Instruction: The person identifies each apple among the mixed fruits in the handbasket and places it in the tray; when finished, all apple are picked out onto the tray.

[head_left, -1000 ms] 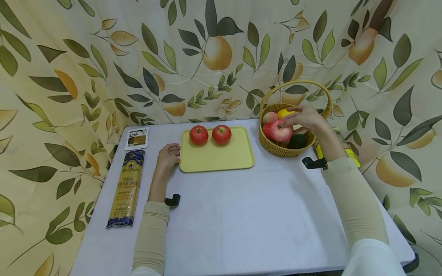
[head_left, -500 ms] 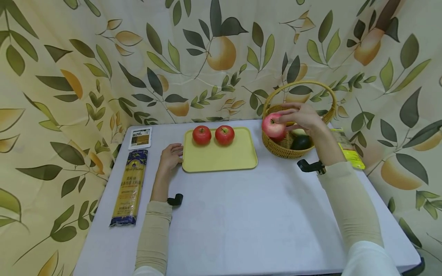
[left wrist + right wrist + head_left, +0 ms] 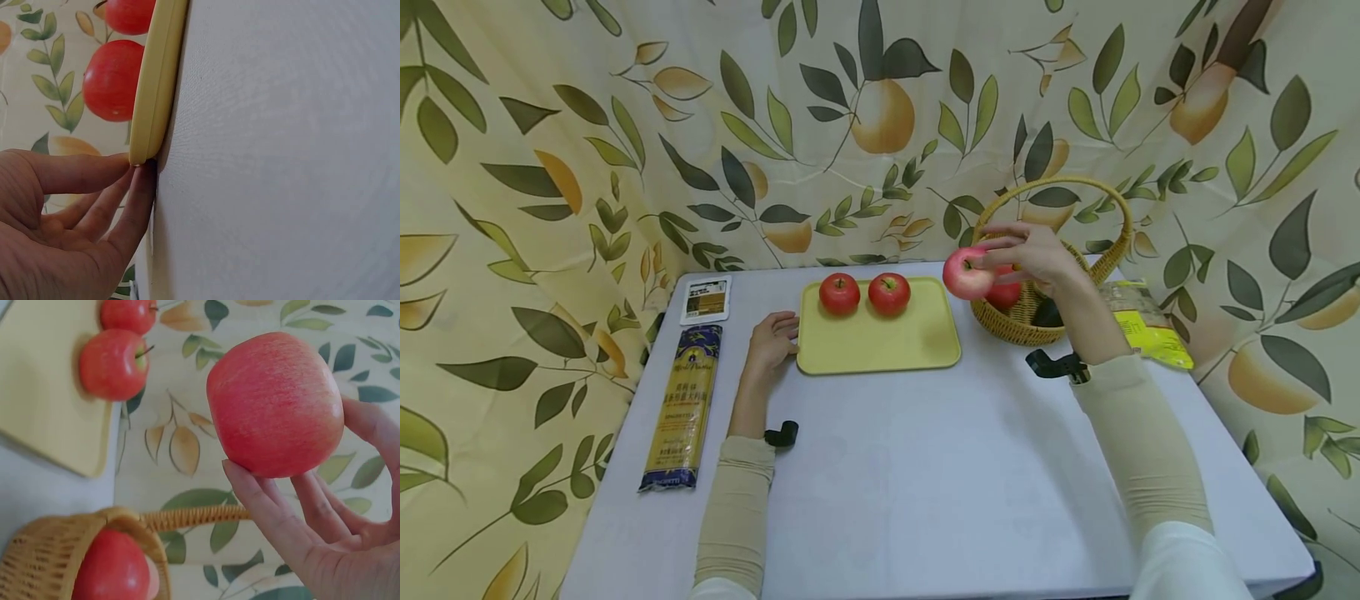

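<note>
A pink-red apple (image 3: 967,273) is held up in my right hand (image 3: 1037,257), its fingers and thumb around it. It is just left of the wicker basket (image 3: 1018,331) and off the tray, as the right wrist view shows. Another red apple (image 3: 114,567) lies in the basket, beside a dark green item (image 3: 1047,315) partly hidden by my arm. On the yellow tray (image 3: 880,350) sit two red apples, a left one (image 3: 839,294) and a right one (image 3: 889,294). My left hand (image 3: 770,343) pinches the tray's left edge between thumb and fingers.
A spaghetti packet (image 3: 683,408) lies along the left of the table, below a small white-framed card (image 3: 706,300). Right of the basket is a yellow packet (image 3: 1150,329). A patterned curtain (image 3: 880,192) stands behind the white-covered table (image 3: 910,483).
My right hand has lifted the pink-red apple out of the basket and carried it left toward the tray. The left hand stays at the tray's edge.
</note>
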A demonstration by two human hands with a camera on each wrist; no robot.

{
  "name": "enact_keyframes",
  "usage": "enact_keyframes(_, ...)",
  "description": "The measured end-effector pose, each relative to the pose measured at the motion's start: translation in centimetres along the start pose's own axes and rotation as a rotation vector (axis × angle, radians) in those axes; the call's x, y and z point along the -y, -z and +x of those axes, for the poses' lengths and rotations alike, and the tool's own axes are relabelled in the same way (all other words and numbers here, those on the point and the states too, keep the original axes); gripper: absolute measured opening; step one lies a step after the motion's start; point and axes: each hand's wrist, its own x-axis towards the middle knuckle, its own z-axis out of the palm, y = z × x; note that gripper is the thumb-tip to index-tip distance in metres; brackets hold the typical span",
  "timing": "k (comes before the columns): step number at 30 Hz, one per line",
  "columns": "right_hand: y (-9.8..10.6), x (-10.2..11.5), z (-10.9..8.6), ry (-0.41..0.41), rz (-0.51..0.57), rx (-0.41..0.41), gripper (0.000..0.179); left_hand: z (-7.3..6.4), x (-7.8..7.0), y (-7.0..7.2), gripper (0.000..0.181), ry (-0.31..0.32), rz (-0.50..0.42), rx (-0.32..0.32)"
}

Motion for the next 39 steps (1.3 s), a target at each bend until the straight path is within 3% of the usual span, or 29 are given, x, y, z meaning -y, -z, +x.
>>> enact_keyframes(6, -1.6, 0.4, 0.6, 0.009, -0.003, 0.024, 0.065, 0.2, 0.3, 0.2, 0.074, 0.002, 0.006, -0.009)
enact_keyframes(26, -7.0, 0.9, 2.3, 0.006, 0.14, 0.154, 0.061, 0.2, 0.6, 0.4, 0.073, -0.013, 0.018, -0.027)
enact_keyframes(39, -11.8, -0.3, 3.9, 0.005, 0.2, 0.239, 0.064, 0.4, 0.3, 0.1, 0.071, -0.032, 0.005, -0.009)
